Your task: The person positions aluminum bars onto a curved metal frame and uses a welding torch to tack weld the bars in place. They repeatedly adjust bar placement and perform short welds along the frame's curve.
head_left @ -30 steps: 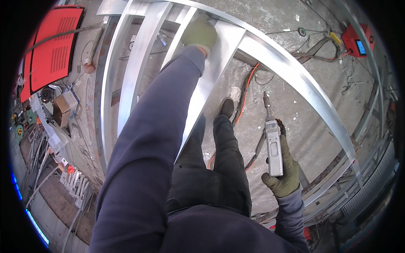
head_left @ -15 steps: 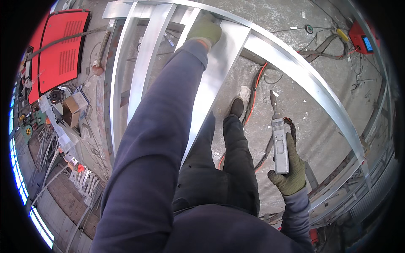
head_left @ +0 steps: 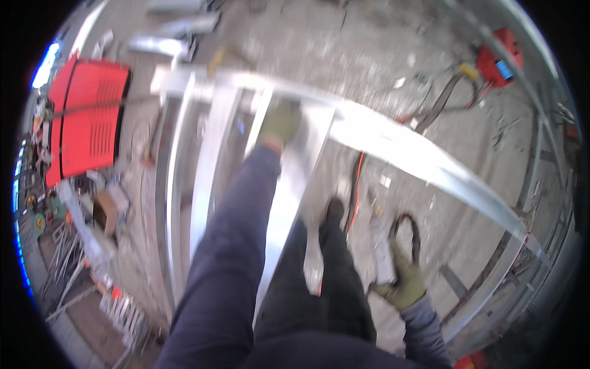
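Note:
My left hand [head_left: 283, 121], in a green glove, reaches up and rests on the top end of a shiny metal stud [head_left: 289, 197] where it meets the long curved metal track [head_left: 424, 157]. Whether the fingers wrap the stud is blurred. My right hand [head_left: 402, 280], also gloved, hangs low at my side and grips a grey power tool [head_left: 382, 255] pointing upward. My dark-trousered legs and a shoe [head_left: 334, 209] stand on the concrete floor below the frame.
More upright metal studs [head_left: 206, 184] stand to the left in the frame. A red panel [head_left: 86, 123] lies at the left, a red box [head_left: 499, 58] at the upper right. An orange cable [head_left: 356, 184] runs across the floor. Scrap and tools [head_left: 92, 246] clutter the lower left.
The view has swung and blurred; the frame now sits lower and more central. My left hand stays on the stud top. My right hand with the tool has dropped slightly.

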